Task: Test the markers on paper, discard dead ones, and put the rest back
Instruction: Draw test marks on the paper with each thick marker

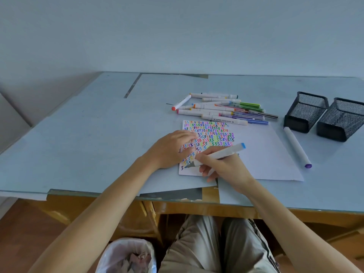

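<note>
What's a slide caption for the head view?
Right hand tests a blue-capped marker on scribble-filled paper; left hand steadies the sheet.

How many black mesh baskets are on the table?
2. One mesh basket stands at the table's far right; the other mesh basket stands just right of it, touching or nearly so.

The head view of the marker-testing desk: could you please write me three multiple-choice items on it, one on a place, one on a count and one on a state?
1. Where does the lone purple-capped marker lie?
A. inside a holder
B. on the table, in front of the mesh holders
C. in the bin

2. How many black mesh holders stand on the table?
A. one
B. two
C. four

3. What is the right hand doing?
A. gripping the blue-capped marker, tip on the paper
B. resting open
C. holding a cap

Answers: 1 B, it lies on the tabletop; 2 B, a pair stands side by side; 3 A, fingers curl round the barrel.
</note>
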